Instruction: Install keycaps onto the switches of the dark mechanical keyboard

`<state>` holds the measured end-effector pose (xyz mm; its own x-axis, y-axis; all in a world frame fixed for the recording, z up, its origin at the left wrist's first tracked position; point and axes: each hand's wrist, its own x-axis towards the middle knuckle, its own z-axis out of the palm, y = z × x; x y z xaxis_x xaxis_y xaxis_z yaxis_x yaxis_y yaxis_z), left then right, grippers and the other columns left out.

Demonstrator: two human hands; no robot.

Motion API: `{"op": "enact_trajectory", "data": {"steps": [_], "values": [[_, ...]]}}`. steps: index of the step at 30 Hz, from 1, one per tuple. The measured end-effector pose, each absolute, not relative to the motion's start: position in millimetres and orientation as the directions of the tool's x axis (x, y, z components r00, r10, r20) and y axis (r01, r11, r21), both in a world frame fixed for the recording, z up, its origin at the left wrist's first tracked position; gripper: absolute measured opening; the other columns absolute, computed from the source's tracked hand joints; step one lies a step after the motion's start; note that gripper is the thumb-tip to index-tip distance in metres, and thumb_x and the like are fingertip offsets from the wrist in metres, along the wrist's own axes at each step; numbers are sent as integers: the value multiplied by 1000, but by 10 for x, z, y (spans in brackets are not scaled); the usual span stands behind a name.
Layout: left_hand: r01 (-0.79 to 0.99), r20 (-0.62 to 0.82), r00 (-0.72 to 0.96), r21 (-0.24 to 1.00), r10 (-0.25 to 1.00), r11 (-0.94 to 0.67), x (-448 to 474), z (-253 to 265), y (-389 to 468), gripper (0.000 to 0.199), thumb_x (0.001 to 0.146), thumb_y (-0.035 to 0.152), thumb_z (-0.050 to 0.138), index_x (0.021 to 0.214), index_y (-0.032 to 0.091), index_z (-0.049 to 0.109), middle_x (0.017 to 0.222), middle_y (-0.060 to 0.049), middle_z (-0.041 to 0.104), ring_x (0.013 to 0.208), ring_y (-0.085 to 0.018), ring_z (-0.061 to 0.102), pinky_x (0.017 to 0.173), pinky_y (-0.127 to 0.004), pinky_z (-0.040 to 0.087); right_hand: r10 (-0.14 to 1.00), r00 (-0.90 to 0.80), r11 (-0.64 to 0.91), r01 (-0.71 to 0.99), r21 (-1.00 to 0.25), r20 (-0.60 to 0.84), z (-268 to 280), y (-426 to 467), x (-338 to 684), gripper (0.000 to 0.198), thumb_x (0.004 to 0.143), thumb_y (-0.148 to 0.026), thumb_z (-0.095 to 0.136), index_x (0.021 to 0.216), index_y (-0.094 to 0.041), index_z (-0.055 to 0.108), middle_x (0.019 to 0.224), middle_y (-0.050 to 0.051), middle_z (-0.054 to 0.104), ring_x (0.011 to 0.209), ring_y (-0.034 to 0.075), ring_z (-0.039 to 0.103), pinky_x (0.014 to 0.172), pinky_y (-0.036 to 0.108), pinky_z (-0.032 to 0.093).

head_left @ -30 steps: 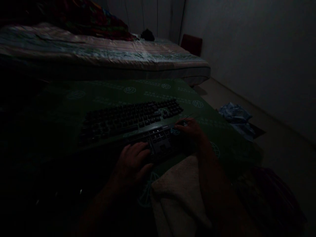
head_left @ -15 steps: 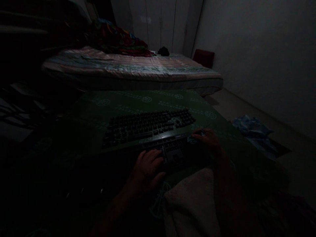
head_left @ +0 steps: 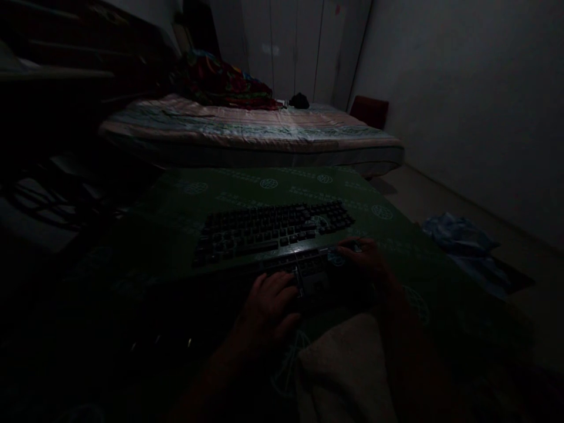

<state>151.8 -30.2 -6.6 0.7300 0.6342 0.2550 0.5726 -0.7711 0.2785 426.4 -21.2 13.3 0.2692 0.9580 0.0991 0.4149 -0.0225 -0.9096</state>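
A dark keyboard base [head_left: 315, 282] lies on the green table, its surface mostly lost in shadow. My left hand [head_left: 271, 302] lies on it near the middle, fingers stretched out and thumb apart. Over the right part of the base, my right hand [head_left: 363, 258] has its thumb and fingers pinched together; whatever is between them is too dark to make out. Behind the base, black keycaps [head_left: 259, 226] are spread in rows in a keyboard layout. A light cloth [head_left: 343, 364] lies close to my right forearm.
The table wears a green cover [head_left: 238, 182] with white printed emblems. Beyond it stands a bed [head_left: 264, 126] with a red patterned blanket [head_left: 229, 85]. Crumpled blue cloth [head_left: 460, 232] is on the floor at right. A dark wheel-like shape [head_left: 39, 197] shows at left. The room is dim.
The whole view has shifted slightly, so things sit a little lower and further right. My right hand has moved a little left along the base; my left hand stays on it.
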Motion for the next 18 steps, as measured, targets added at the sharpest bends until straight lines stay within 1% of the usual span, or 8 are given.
{"op": "enact_trajectory", "data": {"steps": [3, 8, 12, 18], "values": [[569, 254, 732, 282, 632, -773, 1520, -48, -302, 36, 77, 26, 61, 113, 21, 58, 130, -12, 57, 122, -30, 49, 104, -58, 34, 953, 267, 8, 449, -894, 142, 124, -201, 4228, 23, 64, -41, 68, 72, -19, 71, 72, 4, 70, 71, 21, 64, 67, 32, 48], [569, 261, 729, 284, 633, -772, 1523, -65, -306, 36, 78, 26, 60, 113, 21, 58, 130, -13, 57, 122, -30, 50, 104, -58, 33, 964, 242, -12, 446, -895, 107, 87, -195, 4209, 25, 65, -43, 67, 72, -19, 70, 70, 4, 69, 69, 20, 63, 63, 31, 47], [565, 252, 733, 292, 632, -772, 1519, -77, -305, 37, 78, 26, 60, 114, 22, 57, 131, -12, 56, 123, -29, 49, 105, -57, 32, 962, 234, 12, 472, -882, 138, 66, -187, 4238, 23, 67, -41, 66, 73, -19, 70, 74, 4, 70, 74, 21, 64, 69, 32, 47], [571, 244, 732, 288, 636, -769, 1511, -89, -298, 39, 79, 27, 60, 117, 22, 56, 133, -13, 54, 124, -30, 48, 105, -59, 31, 980, 198, -71, 412, -908, 14, 94, -231, 4279, 19, 63, -37, 70, 69, -19, 70, 67, 3, 68, 65, 19, 62, 60, 30, 47]]}}
